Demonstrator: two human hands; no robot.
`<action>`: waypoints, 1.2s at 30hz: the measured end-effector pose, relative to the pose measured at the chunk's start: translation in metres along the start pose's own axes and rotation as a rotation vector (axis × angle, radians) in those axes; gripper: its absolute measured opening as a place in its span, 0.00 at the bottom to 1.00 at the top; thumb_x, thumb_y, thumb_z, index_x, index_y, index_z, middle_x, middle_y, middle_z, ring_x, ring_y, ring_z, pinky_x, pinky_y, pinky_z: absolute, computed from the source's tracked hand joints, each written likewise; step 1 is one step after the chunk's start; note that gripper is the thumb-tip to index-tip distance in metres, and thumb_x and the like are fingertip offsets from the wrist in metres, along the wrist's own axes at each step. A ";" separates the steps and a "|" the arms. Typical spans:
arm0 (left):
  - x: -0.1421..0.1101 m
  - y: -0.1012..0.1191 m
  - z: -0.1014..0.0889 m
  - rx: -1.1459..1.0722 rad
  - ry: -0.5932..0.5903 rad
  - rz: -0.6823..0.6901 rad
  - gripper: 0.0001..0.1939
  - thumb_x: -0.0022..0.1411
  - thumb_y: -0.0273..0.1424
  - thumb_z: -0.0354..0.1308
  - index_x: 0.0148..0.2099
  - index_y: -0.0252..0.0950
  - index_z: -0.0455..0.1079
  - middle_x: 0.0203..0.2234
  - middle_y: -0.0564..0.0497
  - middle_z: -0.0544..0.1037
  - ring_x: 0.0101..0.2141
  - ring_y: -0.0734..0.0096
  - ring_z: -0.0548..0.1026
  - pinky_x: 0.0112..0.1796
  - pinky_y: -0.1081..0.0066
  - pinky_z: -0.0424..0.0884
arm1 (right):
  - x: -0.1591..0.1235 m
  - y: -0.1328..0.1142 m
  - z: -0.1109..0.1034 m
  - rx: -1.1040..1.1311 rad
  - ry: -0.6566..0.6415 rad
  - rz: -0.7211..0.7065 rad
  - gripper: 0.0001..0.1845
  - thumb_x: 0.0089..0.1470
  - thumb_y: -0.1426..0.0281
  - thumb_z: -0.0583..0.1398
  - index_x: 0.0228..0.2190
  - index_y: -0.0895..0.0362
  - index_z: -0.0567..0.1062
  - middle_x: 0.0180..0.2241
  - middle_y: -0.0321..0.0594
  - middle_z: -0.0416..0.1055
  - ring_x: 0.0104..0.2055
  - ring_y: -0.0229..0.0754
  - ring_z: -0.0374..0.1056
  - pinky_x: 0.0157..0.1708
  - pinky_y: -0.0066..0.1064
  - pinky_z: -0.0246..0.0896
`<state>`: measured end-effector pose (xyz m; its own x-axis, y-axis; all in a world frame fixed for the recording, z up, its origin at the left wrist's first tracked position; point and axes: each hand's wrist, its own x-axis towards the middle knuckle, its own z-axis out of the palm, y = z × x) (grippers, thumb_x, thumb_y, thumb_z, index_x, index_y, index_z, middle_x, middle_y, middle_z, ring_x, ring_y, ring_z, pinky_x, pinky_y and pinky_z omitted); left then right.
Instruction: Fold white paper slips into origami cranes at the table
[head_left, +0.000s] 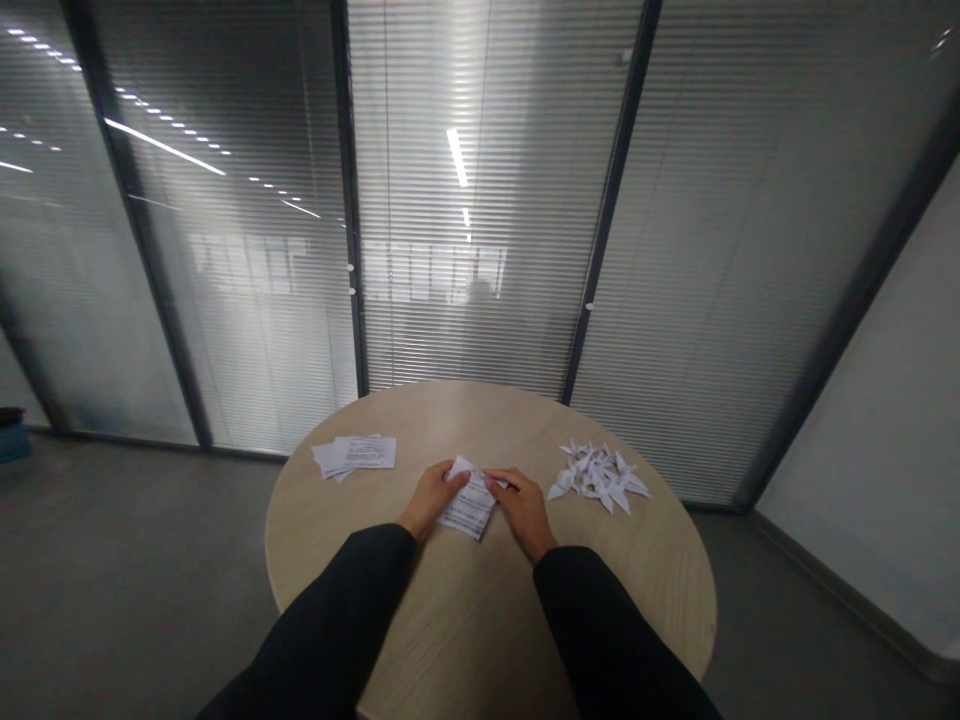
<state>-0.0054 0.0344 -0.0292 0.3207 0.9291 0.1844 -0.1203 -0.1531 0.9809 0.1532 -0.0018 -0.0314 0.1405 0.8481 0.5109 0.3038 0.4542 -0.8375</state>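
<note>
A printed sheet of paper (471, 505), partly folded, lies on the round wooden table (487, 620) in front of me. My left hand (433, 498) pinches its upper left edge with curled fingers. My right hand (523, 508) presses on its upper right edge, fingers bent onto the paper. Both arms wear black sleeves.
A small stack of printed paper sheets (355, 454) lies at the table's left. A pile of several folded white paper cranes (598, 476) sits at the right. Glass partitions with blinds (480, 200) stand behind the table; grey floor surrounds it.
</note>
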 end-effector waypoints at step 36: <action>0.007 -0.006 -0.006 0.361 0.005 0.034 0.20 0.42 0.31 0.64 0.40 0.29 0.72 0.30 0.45 0.79 0.27 0.67 0.74 0.27 0.73 0.66 | 0.001 0.001 0.000 -0.022 0.055 0.072 0.13 0.44 0.62 0.61 0.31 0.55 0.79 0.31 0.41 0.76 0.27 0.43 0.68 0.28 0.33 0.63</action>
<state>-0.0084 0.0439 -0.0346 0.3177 0.9229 0.2176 0.2088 -0.2920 0.9334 0.1536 -0.0010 -0.0318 0.2140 0.8617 0.4601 0.3117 0.3861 -0.8682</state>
